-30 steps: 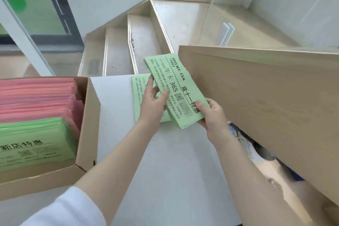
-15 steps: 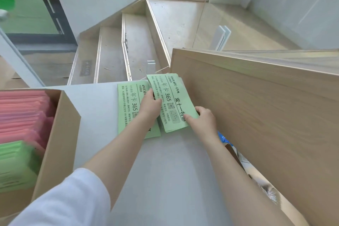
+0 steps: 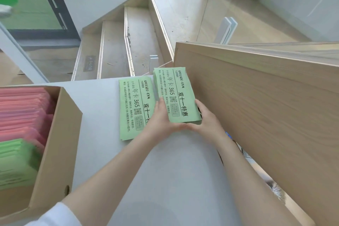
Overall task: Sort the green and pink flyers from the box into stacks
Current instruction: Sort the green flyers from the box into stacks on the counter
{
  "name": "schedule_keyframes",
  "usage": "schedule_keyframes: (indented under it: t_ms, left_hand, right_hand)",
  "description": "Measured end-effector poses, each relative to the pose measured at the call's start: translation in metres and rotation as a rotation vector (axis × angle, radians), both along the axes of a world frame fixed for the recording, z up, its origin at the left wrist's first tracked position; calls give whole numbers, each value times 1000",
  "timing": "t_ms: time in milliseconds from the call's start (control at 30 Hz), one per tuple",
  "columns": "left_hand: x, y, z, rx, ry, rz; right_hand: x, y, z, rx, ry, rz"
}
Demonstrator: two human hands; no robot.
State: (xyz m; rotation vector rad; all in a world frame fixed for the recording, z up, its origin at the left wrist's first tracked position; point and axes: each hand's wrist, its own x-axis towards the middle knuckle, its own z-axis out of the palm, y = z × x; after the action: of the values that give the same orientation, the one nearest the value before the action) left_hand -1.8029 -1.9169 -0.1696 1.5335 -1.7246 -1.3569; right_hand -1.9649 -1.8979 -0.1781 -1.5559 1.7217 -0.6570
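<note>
A stack of green flyers (image 3: 175, 93) lies at the table's far right corner, against the wooden panel. My left hand (image 3: 161, 115) holds its near left edge and my right hand (image 3: 206, 115) holds its near right edge. The heels of both hands meet below the stack, and both thumbs are hidden. Just left of it, a second green stack (image 3: 133, 108) lies flat on the table (image 3: 165, 180), its near right corner covered by my left hand. The cardboard box (image 3: 60, 145) at the left holds pink flyers (image 3: 22, 112) at the back and green flyers (image 3: 14, 161) in front.
A tall wooden panel (image 3: 266, 115) runs along the table's right side. Beyond the far table edge, wooden stairs (image 3: 128, 42) drop away. Bare table surface stretches between the box and the stacks.
The green stack in my hands came down from mid-air and moved right, and now sits beside the first stack. My hands slid to its near end. The view shifted.
</note>
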Motion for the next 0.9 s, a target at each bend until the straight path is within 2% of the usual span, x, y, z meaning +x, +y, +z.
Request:
schedule_keyframes:
  t_ms: [67, 133, 400, 533, 600, 667, 733, 900]
  left_hand:
    - [-1, 3, -5, -54, -139, -23]
    - [-1, 1, -6, -98, -196, 1]
    - [-7, 4, -12, -229, -142, 148]
    - [-1, -4, -1, -114, 4, 172]
    - [3, -18, 21, -36, 114, 221]
    - [5, -47, 35, 84, 227, 274]
    - [4, -80, 40, 160, 252, 331]
    - [-7, -117, 21, 251, 312, 422]
  right_hand:
    - [0, -1, 4, -26, 2, 14]
    - [0, -4, 7, -32, -1, 14]
    - [-2, -15, 19, -17, 129, 62]
    - [-3, -17, 31, 65, 12, 93]
    - [2, -33, 38, 11, -80, -55]
    - [8, -59, 43, -18, -258, -188]
    - [15, -89, 45, 33, -368, -275]
    - [17, -142, 37, 220, -317, -284]
